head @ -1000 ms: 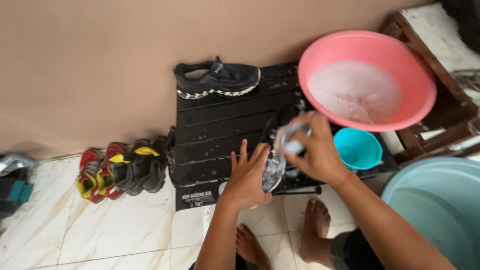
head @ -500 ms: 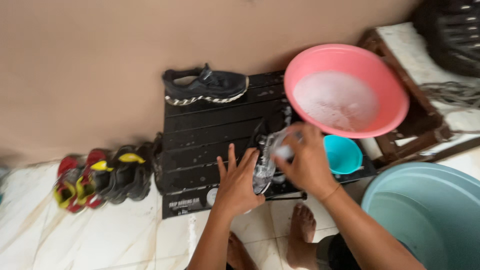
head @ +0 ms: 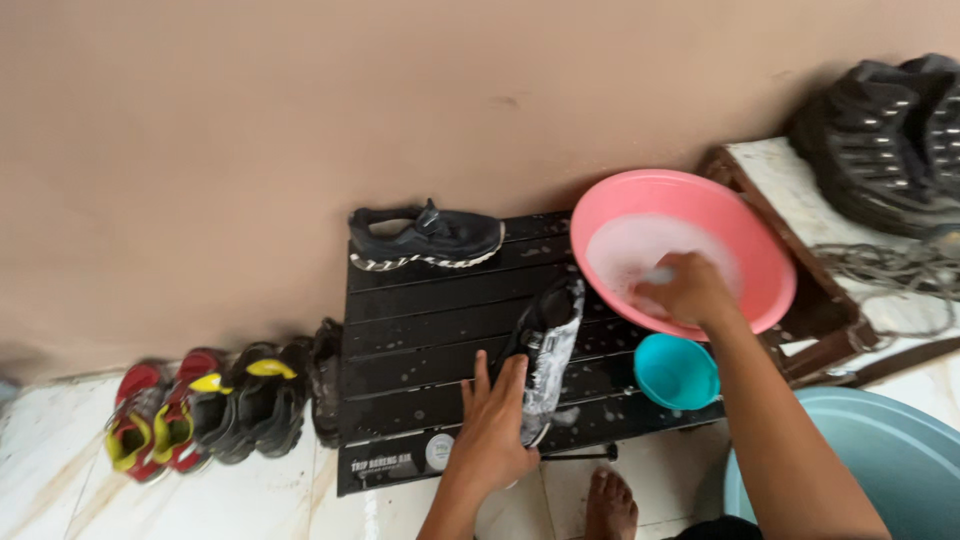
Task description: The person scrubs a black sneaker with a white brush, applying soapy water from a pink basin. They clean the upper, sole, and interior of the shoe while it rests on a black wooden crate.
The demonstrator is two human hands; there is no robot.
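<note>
Judging by the suds, the washing seemed partly done: the black shoe point(head: 545, 355) lying on the slatted black surface point(head: 420, 330) was already coated with white foam along its sole and side, though no rinsing was visible. A second black shoe point(head: 428, 235) was seen at the back edge of the same surface, near the wall, apparently dry and untouched, so more work appeared to be left. The soapy shoe was steadied by the left hand point(head: 495, 435), whose fingers point(head: 482, 378) were spread open and laid flat against its heel end, pressing rather than gripping. The right hand point(head: 685, 290) was dipped into the pink basin point(head: 745, 225) of soapy water, its fingers curled closed; something small and pale seemed to be held there, but what it was could not be told. A small turquoise bowl point(head: 677, 372) was placed just beside the surface, below the basin. A large pale blue tub point(head: 880, 465) was visible at the lower right. Several colourful shoes point(head: 200, 410) were lined up on the tiled floor point(head: 60, 500) against the wall, to the left of the surface.
</note>
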